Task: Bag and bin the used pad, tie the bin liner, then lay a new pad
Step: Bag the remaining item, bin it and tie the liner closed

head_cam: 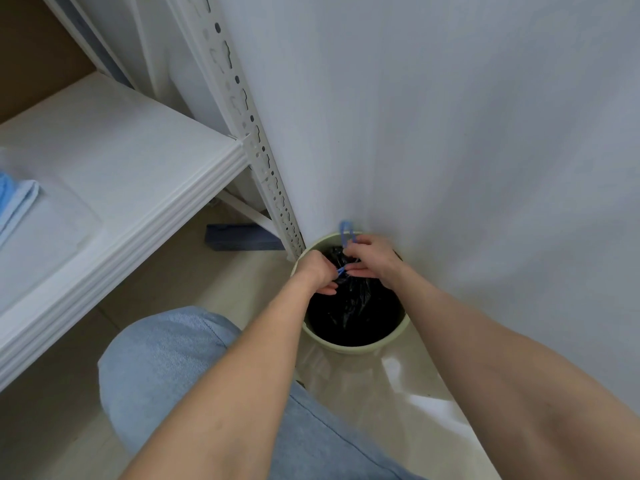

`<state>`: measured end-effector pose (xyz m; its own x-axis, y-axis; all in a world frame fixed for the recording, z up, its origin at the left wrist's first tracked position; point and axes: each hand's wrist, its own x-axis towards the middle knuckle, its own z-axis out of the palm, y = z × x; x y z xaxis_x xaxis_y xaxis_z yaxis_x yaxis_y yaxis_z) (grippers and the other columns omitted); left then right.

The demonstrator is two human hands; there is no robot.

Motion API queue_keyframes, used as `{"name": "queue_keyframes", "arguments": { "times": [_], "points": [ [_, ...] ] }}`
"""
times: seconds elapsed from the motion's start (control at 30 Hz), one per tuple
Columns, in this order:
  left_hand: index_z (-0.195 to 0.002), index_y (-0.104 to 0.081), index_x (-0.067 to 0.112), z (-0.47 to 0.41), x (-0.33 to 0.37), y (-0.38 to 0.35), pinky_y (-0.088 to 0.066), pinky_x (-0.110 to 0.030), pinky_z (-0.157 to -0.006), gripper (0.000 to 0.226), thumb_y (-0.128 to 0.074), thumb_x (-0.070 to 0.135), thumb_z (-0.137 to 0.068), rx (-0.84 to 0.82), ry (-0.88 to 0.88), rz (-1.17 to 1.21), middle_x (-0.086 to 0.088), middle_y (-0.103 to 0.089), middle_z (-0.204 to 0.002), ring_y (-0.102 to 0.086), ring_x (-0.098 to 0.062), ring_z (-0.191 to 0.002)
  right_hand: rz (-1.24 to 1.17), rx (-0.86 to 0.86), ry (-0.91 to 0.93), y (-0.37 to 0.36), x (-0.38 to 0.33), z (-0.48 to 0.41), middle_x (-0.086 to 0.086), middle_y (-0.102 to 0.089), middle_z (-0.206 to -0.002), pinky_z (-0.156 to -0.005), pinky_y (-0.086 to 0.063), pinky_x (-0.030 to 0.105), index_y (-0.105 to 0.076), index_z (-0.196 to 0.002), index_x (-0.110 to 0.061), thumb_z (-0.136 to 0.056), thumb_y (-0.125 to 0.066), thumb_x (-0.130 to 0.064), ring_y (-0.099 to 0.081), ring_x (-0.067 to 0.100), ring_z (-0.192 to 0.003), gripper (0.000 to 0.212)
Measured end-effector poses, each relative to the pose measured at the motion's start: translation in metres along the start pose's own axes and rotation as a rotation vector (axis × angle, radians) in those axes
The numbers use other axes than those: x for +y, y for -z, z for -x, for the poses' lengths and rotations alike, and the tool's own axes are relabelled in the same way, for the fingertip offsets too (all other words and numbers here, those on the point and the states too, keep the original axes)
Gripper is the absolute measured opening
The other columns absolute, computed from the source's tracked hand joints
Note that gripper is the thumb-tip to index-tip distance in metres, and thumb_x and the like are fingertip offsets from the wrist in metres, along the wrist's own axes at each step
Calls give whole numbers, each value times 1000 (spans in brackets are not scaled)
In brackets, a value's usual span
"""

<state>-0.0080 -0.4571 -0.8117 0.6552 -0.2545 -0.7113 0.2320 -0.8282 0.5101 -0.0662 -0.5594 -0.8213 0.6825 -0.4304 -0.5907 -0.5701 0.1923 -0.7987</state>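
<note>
A pale green bin (349, 346) stands on the floor against the white wall. Inside it a black bin liner (353, 303) is gathered at the top. Blue drawstrings (346, 232) come out of the liner's mouth, one loop sticking up at the far rim. My left hand (317, 271) pinches a blue drawstring end above the bin. My right hand (372, 259) grips the other blue drawstring next to it, fingers curled. The two hands almost touch over the gathered liner. On the white shelf at the far left lies a folded light blue pad (14, 202).
A white metal shelving unit (145, 188) with a slotted upright (256, 147) stands to the left of the bin. A dark blue flat object (239, 237) lies on the floor under the shelf. My knee in light jeans (166, 358) is in the foreground. The floor is glossy beige tile.
</note>
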Motion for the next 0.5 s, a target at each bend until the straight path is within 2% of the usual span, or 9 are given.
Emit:
{"name": "queue_keyframes", "arguments": {
  "times": [0.07, 0.13, 0.17, 0.27, 0.33, 0.4, 0.5],
  "points": [
    [-116, -58, 1, 2, 0, 0, -53, -22, -47, 22, -50, 3, -96, -34, -1, -25, -17, -62, -97, -56, -14, -60, 157, -15, -28, -5, -1, -2, 13, -63, -91, -75, -56, 33, -66, -103, -3, -91, -52, -4, -64, 24, -80, 18],
    [-120, -57, 6, 5, 0, 3, -51, -20, -46, 27, -50, -1, -95, -68, 0, -60, -13, -59, -94, -56, -13, -64, 369, -56, -76, -8, 4, -3, 20, -62, -98, -81, -55, 39, -63, -112, 5, -93, -44, -1, -63, 28, -88, 27],
    [-123, -57, 6, 6, -1, 7, -51, -20, -46, 31, -50, -3, -94, -67, -9, -84, -13, -60, -96, -57, -17, -71, 453, -65, -92, -9, 7, -2, 21, -61, -101, -83, -55, 40, -62, -112, 4, -94, -42, -1, -61, 30, -92, 28],
    [-124, -59, 6, 4, -1, 21, -51, -26, -58, 35, -50, -5, -92, 12, -64, -161, -18, -58, -121, -58, -26, -97, 617, -100, -99, -12, 7, 1, 20, -55, -105, -84, -54, 41, -60, -108, 0, -94, -38, -2, -57, 31, -95, 26],
    [-121, -61, 6, 6, 1, 34, -55, -33, -69, 31, -50, -1, -93, 101, -96, -220, -16, -59, -123, -60, -28, -100, 727, -111, -75, -12, -1, 2, 20, -56, -119, -88, -52, 41, -55, -126, -1, -94, -39, -4, -57, 34, -107, 36],
    [-119, -64, 6, 7, 1, 49, -55, -36, -87, 29, -52, 5, -92, 175, -126, -291, -14, -63, -120, -62, -28, -106, 884, -90, -4, -16, -13, 4, 15, -53, -132, -92, -50, 39, -49, -135, -11, -90, -43, -10, -54, 34, -116, 45],
    [-116, -66, 9, 15, 1, 74, -52, -31, -88, 29, -55, 10, -90, 251, -159, -317, -11, -64, -117, -62, -25, -103, 1009, 28, 97, -25, -33, 10, 14, -46, -136, -99, -46, 38, -48, -134, -22, -82, -50, -20, -48, 34, -122, 52]
  ]
}}
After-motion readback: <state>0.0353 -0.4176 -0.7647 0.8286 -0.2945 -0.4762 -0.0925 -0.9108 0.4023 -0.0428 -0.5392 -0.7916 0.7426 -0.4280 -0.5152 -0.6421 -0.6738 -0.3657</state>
